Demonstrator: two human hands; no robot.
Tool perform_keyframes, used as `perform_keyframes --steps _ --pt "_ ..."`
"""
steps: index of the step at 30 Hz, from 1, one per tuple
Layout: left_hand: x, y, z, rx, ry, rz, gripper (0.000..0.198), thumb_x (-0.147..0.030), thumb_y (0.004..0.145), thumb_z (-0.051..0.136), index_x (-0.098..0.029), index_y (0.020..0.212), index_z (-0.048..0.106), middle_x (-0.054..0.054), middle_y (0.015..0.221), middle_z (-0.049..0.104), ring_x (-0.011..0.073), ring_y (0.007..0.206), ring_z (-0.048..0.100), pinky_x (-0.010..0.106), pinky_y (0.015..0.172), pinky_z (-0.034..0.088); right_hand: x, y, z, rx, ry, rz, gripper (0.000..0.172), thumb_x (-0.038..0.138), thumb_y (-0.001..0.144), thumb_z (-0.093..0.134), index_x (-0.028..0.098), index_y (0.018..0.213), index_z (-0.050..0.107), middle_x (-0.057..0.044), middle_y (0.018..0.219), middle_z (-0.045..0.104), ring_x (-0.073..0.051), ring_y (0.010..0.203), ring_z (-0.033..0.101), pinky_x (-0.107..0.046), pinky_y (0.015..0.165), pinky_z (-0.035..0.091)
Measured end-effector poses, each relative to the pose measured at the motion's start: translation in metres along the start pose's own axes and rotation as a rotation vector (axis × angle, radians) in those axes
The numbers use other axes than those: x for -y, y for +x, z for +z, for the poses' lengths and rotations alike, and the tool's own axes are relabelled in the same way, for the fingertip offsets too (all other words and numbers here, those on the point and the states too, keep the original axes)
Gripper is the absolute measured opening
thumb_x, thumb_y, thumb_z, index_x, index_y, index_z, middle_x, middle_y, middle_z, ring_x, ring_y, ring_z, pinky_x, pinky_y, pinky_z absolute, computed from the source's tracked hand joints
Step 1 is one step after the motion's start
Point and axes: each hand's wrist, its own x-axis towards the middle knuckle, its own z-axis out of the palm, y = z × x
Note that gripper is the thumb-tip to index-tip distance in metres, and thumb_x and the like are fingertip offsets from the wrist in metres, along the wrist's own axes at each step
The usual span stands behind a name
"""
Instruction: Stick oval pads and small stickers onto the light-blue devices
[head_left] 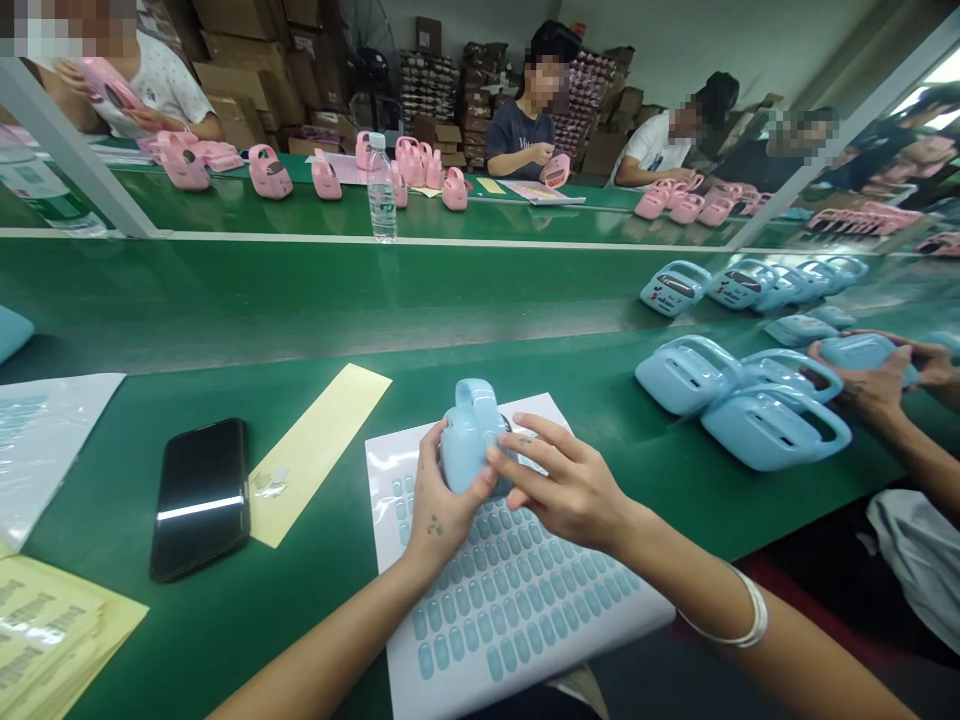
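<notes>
A glossy light-blue plastic case with a loop handle [465, 445] is held up over a white sheet of small oval blue stickers [517, 590]. My left hand [442, 500] is wrapped round the case's left side and bottom, thumb across its near face. On its right side, the fingertips of my right hand [566, 480] touch or nearly touch the case, fingers partly spread. Whether a sticker sits between those fingertips is too small to make out. Gaps show in the lower rows of the sticker sheet.
Left lie a black phone [201, 498], a yellow paper strip [322, 450] and yellow label sheets [60, 630]. Several blue cases [772, 425] stand right, beside a co-worker's hands [877, 385]. Across the bench are a water bottle [382, 190], pink cases [270, 172] and several people.
</notes>
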Motion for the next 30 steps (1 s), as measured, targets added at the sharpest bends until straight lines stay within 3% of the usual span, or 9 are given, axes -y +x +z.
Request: perform_keyframes --steps 4,8,10,12,14,20,24,27,30 --pt "-0.004 0.003 -0.004 0.005 -0.093 -0.056 0.071 -0.050 0.063 0.071 -0.022 0.122 0.045 0.011 0.123 0.051 0.0327 0.114 0.047 0.046 0.096 0.035 -0.008 0.002 -0.004 0.098 0.351 0.165 0.055 0.054 0.095 0.021 0.016 0.127 0.046 -0.015 0.123 0.052 -0.025 0.120 0.048 -0.042 0.093 0.050" --pt "-0.011 0.007 -0.015 0.012 -0.211 -0.080 0.067 -0.051 0.059 0.071 -0.019 0.114 0.051 0.010 0.109 0.058 0.0324 0.105 0.052 0.044 0.091 0.039 -0.032 0.013 0.016 -0.323 0.727 0.531 0.048 0.058 0.093 0.027 0.022 0.116 0.049 -0.011 0.112 0.056 -0.021 0.096 0.061 -0.035 0.076 0.054" --pt "-0.015 0.013 -0.031 0.016 -0.321 -0.064 0.063 -0.050 0.060 0.070 -0.019 0.113 0.053 0.009 0.107 0.060 0.0315 0.104 0.052 0.043 0.091 0.040 -0.048 0.023 0.038 -0.433 0.781 0.704 0.039 0.051 0.095 0.025 0.023 0.109 0.048 -0.007 0.100 0.058 -0.016 0.080 0.063 -0.031 0.068 0.053" --pt "-0.021 0.022 -0.056 0.010 -0.460 -0.041 0.061 -0.049 0.061 0.068 -0.020 0.112 0.055 0.007 0.107 0.061 0.0318 0.107 0.051 0.044 0.093 0.040 -0.056 0.037 0.068 -0.322 0.812 0.773 0.037 0.044 0.096 0.020 0.022 0.107 0.047 -0.005 0.089 0.059 -0.013 0.066 0.062 -0.028 0.062 0.052" --pt "-0.029 0.029 -0.089 -0.043 -0.597 0.001 0.061 -0.051 0.059 0.067 -0.021 0.111 0.058 0.007 0.106 0.063 0.0331 0.111 0.050 0.046 0.093 0.040 -0.048 0.053 0.098 -0.126 0.842 0.709 0.037 0.039 0.096 0.020 0.019 0.105 0.049 -0.003 0.079 0.060 -0.012 0.059 0.061 -0.026 0.057 0.051" --pt "-0.051 0.034 -0.176 -0.211 -0.788 0.180 0.063 -0.064 0.062 0.057 -0.026 0.112 0.059 0.007 0.118 0.061 0.0349 0.122 0.043 0.053 0.092 0.041 0.032 0.105 0.160 0.355 0.739 0.271 0.009 0.018 0.081 0.057 0.017 0.086 0.065 -0.006 0.083 0.063 -0.018 0.074 0.062 -0.028 0.065 0.048" --pt "-0.052 0.035 -0.194 -0.277 -0.817 0.236 0.061 -0.065 0.063 0.055 -0.029 0.111 0.060 0.006 0.123 0.058 0.0329 0.116 0.048 0.050 0.088 0.044 0.064 0.126 0.180 0.549 0.556 0.120 0.013 0.010 0.078 0.060 0.015 0.089 0.065 -0.010 0.095 0.060 -0.020 0.079 0.061 -0.030 0.066 0.045" --pt "-0.046 0.039 -0.196 -0.293 -0.832 0.211 0.057 -0.063 0.065 0.055 -0.027 0.108 0.061 0.007 0.118 0.061 0.0302 0.104 0.055 0.046 0.080 0.048 0.071 0.128 0.186 0.629 0.482 0.085 0.008 0.012 0.084 0.057 0.013 0.086 0.064 -0.010 0.090 0.060 -0.022 0.082 0.060 -0.031 0.068 0.045" --pt "-0.040 0.043 -0.194 -0.312 -0.849 0.171 0.054 -0.061 0.066 0.054 -0.026 0.107 0.062 0.007 0.111 0.063 0.0274 0.098 0.058 0.042 0.077 0.049 0.070 0.127 0.188 0.656 0.454 0.108 0.012 0.015 0.085 0.058 0.010 0.095 0.061 -0.013 0.100 0.058 -0.023 0.088 0.059 -0.033 0.072 0.045"
